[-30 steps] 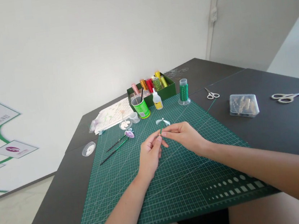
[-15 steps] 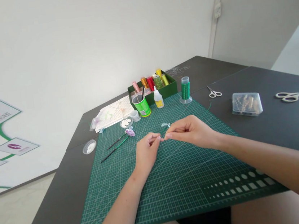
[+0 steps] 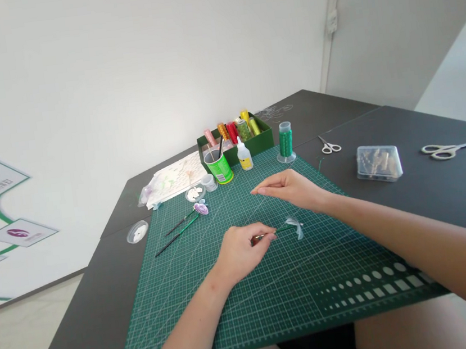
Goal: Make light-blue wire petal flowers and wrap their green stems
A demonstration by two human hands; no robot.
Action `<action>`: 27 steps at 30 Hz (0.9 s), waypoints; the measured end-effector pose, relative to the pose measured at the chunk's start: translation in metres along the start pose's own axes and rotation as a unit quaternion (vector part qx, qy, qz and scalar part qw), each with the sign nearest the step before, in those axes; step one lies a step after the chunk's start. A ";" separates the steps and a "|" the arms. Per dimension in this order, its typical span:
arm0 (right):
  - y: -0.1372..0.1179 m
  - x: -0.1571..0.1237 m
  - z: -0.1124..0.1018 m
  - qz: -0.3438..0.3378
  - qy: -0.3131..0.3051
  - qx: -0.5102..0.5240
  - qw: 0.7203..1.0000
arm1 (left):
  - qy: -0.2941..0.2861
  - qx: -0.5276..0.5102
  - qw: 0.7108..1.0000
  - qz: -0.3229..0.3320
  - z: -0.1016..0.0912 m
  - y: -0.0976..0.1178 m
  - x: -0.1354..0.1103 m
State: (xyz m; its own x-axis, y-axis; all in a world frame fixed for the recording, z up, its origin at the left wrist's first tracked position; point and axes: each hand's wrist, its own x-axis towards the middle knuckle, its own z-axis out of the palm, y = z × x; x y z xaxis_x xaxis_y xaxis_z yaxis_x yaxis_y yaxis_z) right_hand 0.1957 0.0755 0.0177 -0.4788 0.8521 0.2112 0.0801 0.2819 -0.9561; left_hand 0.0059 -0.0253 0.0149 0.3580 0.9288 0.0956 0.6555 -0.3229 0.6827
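My left hand is closed around the stem of a small craft flower. Its pale blue petals point right, and a bit of green-wrapped stem shows beyond the fingertips. Higher up, my right hand is pinched, thumb against fingers, apart from the flower; anything between those fingertips is too small to make out. Both hands are over the green cutting mat. To the left, a purple flower with a green and black stem lies on the mat, beside another dark stem.
Behind the hands stand a green can, a glue bottle, a spool of green thread and a box of thread spools. Small scissors, a clear plastic case and larger scissors lie right. A dish sits left.
My hands were together at the fingertips; now they are apart. The left hand has turned and come down, swinging the flower to the right and nearer. The right hand has risen slightly.
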 end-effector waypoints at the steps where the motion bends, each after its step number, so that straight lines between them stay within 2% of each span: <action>1: 0.004 0.002 -0.001 0.003 -0.002 -0.007 1.000 | 0.014 -0.007 1.000 0.008 0.001 0.001 -0.001; 3: 0.012 0.005 -0.003 0.019 -0.011 -0.018 1.000 | 0.066 -0.032 0.997 0.021 0.002 0.002 -0.002; 5: 0.018 0.007 -0.005 0.045 -0.031 -0.023 0.998 | 0.147 -0.061 0.987 0.021 0.002 0.001 -0.002; 8: 0.020 0.007 -0.004 0.056 -0.071 -0.027 0.996 | 0.258 -0.095 0.961 -0.011 -0.001 -0.003 0.000; 11: 0.013 0.004 0.000 0.052 -0.101 -0.029 0.993 | 0.303 -0.184 0.934 -0.049 -0.008 -0.009 0.007; 12: 0.011 0.003 0.001 0.062 -0.100 -0.022 0.993 | 0.307 -0.225 0.923 -0.060 -0.010 -0.011 0.009; 14: 0.009 0.002 0.001 0.074 -0.060 0.003 0.995 | 0.306 -0.304 0.899 -0.084 -0.013 -0.013 0.012; 17: 0.011 0.003 0.000 0.041 0.075 -0.047 0.995 | 0.277 -0.377 0.876 -0.121 -0.013 -0.013 0.014; 19: 0.011 0.003 -0.001 -0.021 0.167 -0.168 0.971 | 0.255 -0.401 0.869 -0.137 -0.012 -0.011 0.014; 21: 0.007 -0.001 -0.001 -0.098 0.222 -0.276 0.930 | 0.239 -0.414 0.866 -0.147 -0.009 -0.010 0.013; 23: -0.002 -0.007 0.001 -0.164 0.228 -0.314 0.907 | 0.228 -0.424 0.863 -0.154 -0.008 -0.009 0.013; 24: -0.006 -0.009 0.002 -0.181 0.219 -0.308 0.908 | 0.224 -0.429 0.861 -0.157 -0.007 -0.008 0.013; 25: -0.011 -0.011 0.003 -0.182 0.200 -0.282 0.921 | 0.219 -0.434 0.860 -0.158 -0.006 -0.008 0.013; 27: -0.015 -0.013 0.005 -0.134 0.130 -0.171 0.967 | 0.207 -0.442 0.859 -0.156 -0.006 -0.007 0.013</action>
State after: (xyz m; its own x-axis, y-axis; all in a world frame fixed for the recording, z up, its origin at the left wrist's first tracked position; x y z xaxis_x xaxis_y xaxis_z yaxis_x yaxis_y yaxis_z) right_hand 0.1962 0.0583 0.0289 -0.2903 0.7982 0.5279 0.2899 0.5991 -0.7464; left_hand 0.0017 -0.0101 0.0156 -0.1297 0.9892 -0.0679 -0.1506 0.0480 0.9874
